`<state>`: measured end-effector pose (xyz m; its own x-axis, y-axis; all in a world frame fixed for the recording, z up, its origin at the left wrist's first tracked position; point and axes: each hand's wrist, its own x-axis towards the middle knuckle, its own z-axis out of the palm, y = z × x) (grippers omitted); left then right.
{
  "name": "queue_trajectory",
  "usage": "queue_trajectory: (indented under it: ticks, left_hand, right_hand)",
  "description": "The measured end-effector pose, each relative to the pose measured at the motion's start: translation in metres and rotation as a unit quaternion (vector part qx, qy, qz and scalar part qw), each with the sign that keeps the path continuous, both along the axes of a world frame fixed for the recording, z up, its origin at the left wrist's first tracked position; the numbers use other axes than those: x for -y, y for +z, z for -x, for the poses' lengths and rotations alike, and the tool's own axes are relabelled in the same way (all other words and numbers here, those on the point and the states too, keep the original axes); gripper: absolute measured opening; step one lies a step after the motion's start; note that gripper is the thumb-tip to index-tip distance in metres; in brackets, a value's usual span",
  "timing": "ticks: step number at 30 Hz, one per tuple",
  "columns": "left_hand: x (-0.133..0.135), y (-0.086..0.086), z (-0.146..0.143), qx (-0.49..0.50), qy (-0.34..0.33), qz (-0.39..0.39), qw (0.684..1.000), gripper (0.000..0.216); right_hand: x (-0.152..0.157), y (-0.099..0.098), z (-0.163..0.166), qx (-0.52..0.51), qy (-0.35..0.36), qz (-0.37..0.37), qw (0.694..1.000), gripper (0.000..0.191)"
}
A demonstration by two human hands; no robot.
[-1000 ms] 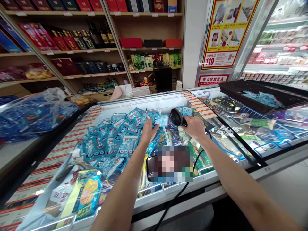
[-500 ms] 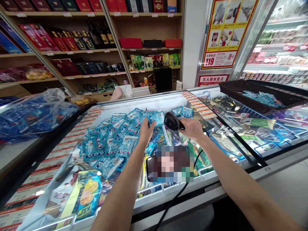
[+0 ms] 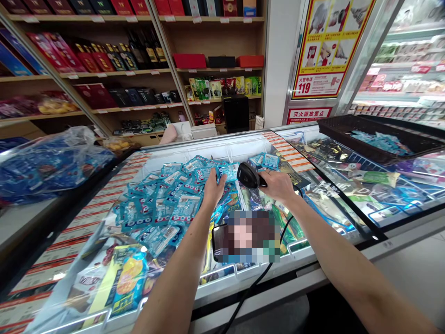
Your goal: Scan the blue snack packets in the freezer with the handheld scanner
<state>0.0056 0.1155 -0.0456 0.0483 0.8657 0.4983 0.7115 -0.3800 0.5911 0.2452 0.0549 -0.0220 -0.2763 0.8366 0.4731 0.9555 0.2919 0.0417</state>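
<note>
Pinching: left hand [image 3: 213, 188], blue packet [image 3: 230, 170] jutting right | right hand [image 3: 278, 186] wrapped round scanner [image 3: 248, 175]

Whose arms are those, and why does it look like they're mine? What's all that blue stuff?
There's no robot here: these are a person's two bare arms. The camera is worn on the person's head, so you look forward and down, as if through their eyes.

The left hand holds a small blue packet. The right hand grips a black scanner with a cord.

The blue stuff is a pile of similar packets on a see-through glass top. Other colourful packages show beneath it. Nearer you is what looks like a phone, mostly blurred over.
</note>
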Motion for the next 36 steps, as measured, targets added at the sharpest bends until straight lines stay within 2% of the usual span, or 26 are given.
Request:
queue_trajectory:
  ticks: [8,18,26,33,36]
  left_hand:
    - [0.0,-0.0009,0.0002,0.018,-0.007,0.019,1.0,0.025]
    - [-0.0046,-0.0056,0.0022,0.017,0.008,0.038,0.999,0.049]
    - [-0.0054,-0.0051,0.0019,0.001,-0.008,-0.003,1.0,0.029]
    - [-0.0023,-0.0052,0.0013,-0.002,0.0,0.009,1.0,0.039]
    - [-0.0001,-0.0043,-0.0001,-0.015,-0.008,-0.037,0.999,0.053]
  right_hand:
    - [0.0008,0.0012,0.0017,0.003,0.0,0.009,1.0,0.032]
    - [0.0004,-0.0004,0.0025,0.006,0.001,0.004,1.0,0.031]
    - [0.0013,0.0027,0.0028,0.005,-0.003,0.017,1.0,0.032]
    - [0.0006,0.0024,0.0011,-0.006,-0.026,0.0,1.0,0.033]
    - [-0.0001,0.0041,-0.0033,-0.023,-0.058,-0.013,0.998,0.033]
